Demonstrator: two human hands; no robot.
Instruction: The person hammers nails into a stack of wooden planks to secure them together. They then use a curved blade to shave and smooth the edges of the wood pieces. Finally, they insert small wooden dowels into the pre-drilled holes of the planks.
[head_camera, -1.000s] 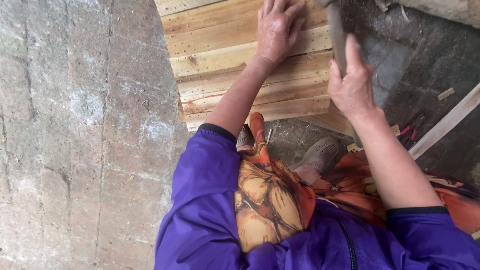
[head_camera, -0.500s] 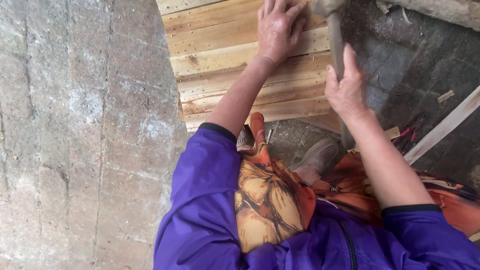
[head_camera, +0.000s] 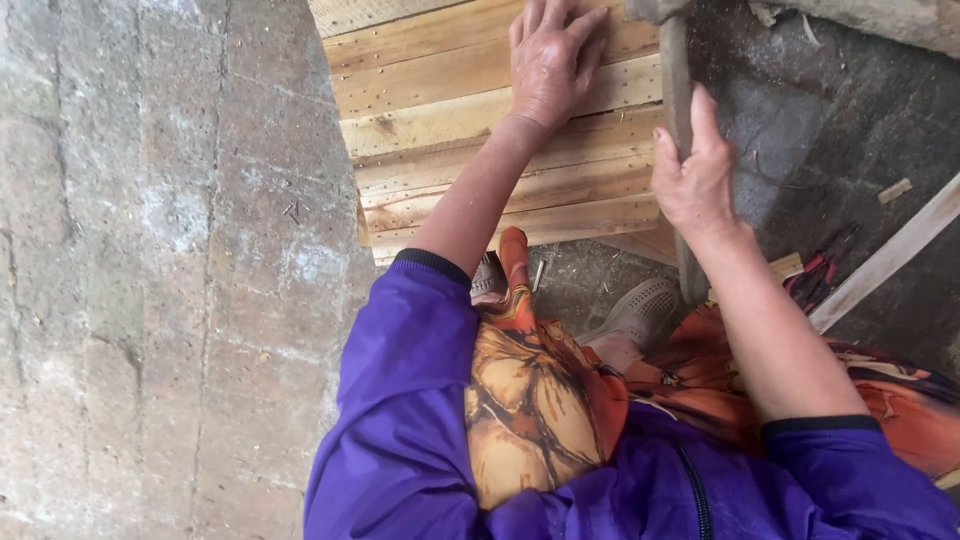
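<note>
My left hand (head_camera: 552, 62) lies flat, fingers spread, on a panel of pale wooden planks (head_camera: 440, 130) nailed side by side on the ground. My right hand (head_camera: 693, 178) grips the wooden handle of a hammer (head_camera: 676, 90), whose grey head sits at the top edge of the view, above the right end of the planks. Both arms wear purple sleeves pushed up to the elbows.
A rough grey concrete wall (head_camera: 160, 270) fills the left side. A loose wooden strip (head_camera: 885, 260) lies diagonally on the dark ground at right. My grey shoes (head_camera: 635, 315) and orange patterned cloth are below the planks. A small nail (head_camera: 538, 275) lies near the shoes.
The hammer and my right hand have shifted slightly left and down toward the planks. My left hand stays pressed on the wood.
</note>
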